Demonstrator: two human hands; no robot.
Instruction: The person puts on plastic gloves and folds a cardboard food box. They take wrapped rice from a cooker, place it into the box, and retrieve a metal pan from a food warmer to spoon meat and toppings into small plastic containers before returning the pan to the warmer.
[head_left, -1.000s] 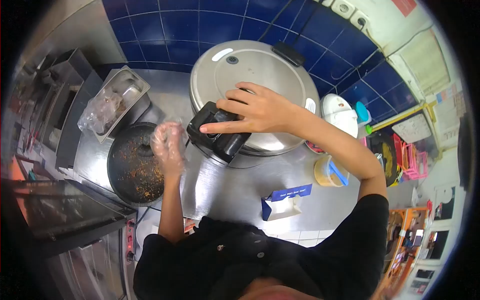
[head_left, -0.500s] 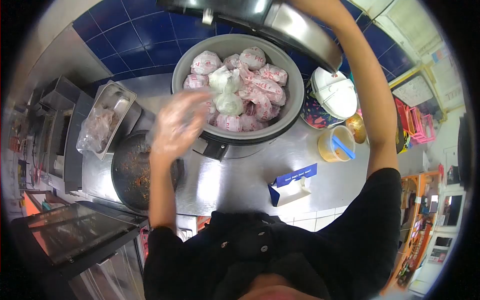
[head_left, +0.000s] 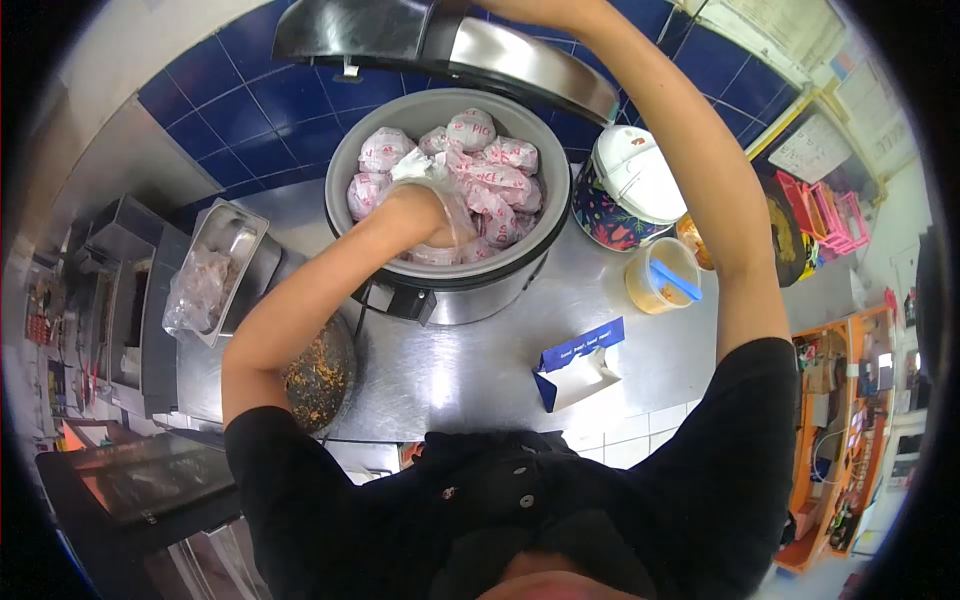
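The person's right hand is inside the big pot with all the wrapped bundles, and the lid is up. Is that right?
Almost, but it's the left hand inside the big pot, as the head view shows. The wrapped bundles are in there, and the lid is up.

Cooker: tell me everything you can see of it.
The cooker stands upright on the metal counter, silvery outside with a grey rim and black front fitting. Its lid is raised at the back, the right hand at its top edge. Wrapped packets with red print lie inside; the left hand is in among them.
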